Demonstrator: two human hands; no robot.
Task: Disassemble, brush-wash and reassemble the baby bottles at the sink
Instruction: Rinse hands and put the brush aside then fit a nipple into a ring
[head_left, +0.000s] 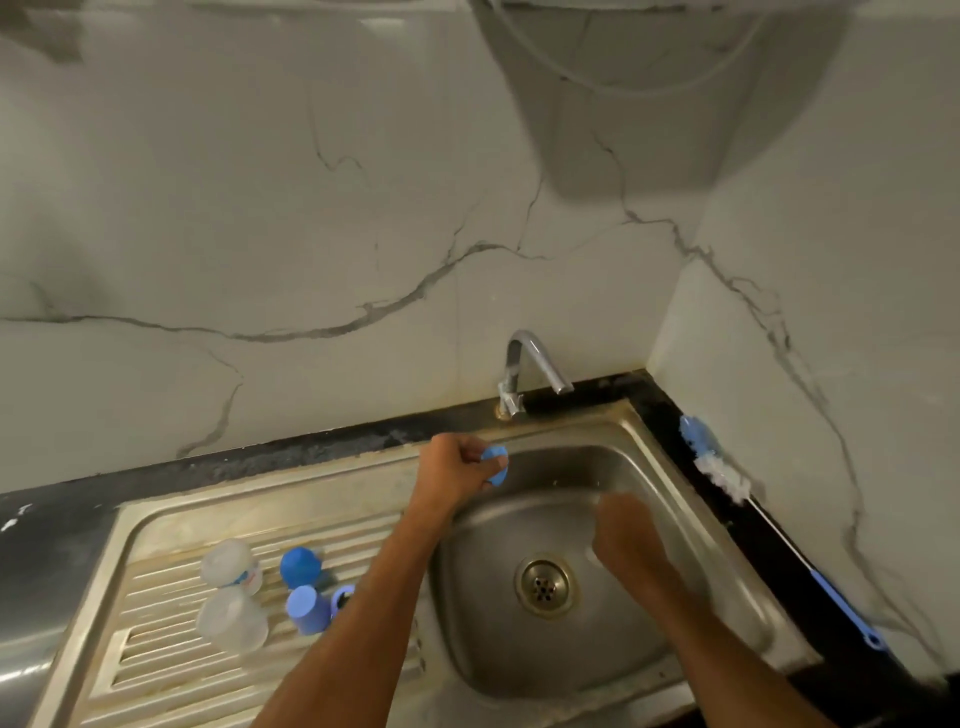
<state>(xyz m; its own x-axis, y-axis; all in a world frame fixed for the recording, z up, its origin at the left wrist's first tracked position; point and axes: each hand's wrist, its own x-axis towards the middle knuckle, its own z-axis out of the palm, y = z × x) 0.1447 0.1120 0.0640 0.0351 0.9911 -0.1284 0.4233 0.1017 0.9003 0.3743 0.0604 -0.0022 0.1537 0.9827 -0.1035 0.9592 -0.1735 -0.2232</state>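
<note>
My left hand is closed around a light blue bottle part at the back left rim of the sink basin. Over the basin, my right hand is blurred by motion, and I cannot tell whether it holds anything. Two clear bottle bodies stand upside down on the draining board. Beside them are a dark blue cap, a light blue cap and a blue ring partly hidden by my left forearm. A blue-and-white bottle brush lies on the dark counter at the right wall.
The chrome tap stands behind the basin, spout pointing right, with no water seen running. The drain sits in the middle of the basin. Marble-patterned walls close in behind and on the right. A dark counter strip runs behind the sink.
</note>
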